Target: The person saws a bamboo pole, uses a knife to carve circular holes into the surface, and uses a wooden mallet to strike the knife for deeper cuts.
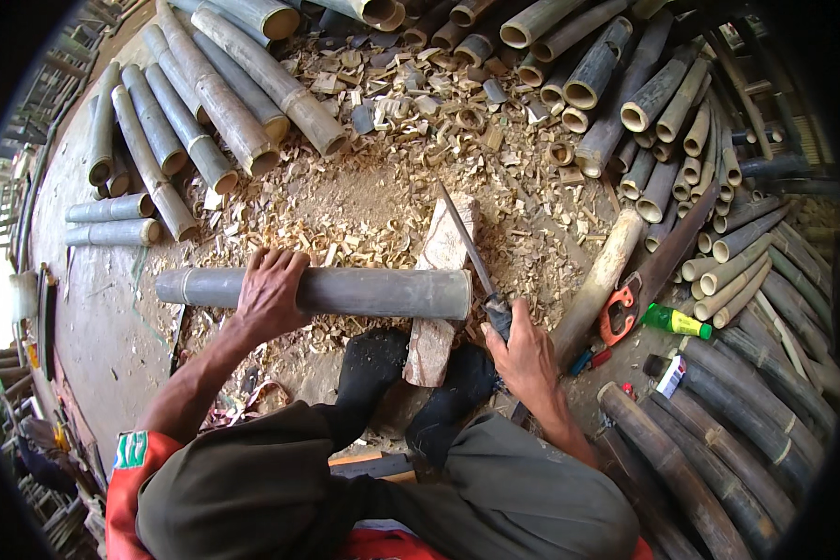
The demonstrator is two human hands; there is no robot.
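A thick dark-grey bamboo tube (383, 292) lies crosswise in front of my knees. My left hand (273, 291) is closed over it, left of its middle. Beneath the tube's right end, a pale wooden block (429, 350) runs away from me between my dark-covered feet. Just right of that end, my right hand (521, 347) grips the dark handle of a long narrow-bladed knife (469, 241). Its blade points up and away to the left, past the tube's end and over the far part of the block. The blade looks apart from the tube.
Wood chips (345, 201) cover the ground ahead. Long bamboo poles (243, 98) lie at the far left, with cut bamboo pieces (639, 112) piled along the right. Beside me on the right are an orange-handled saw (618, 315), a green bottle (677, 321) and a pale log (597, 280).
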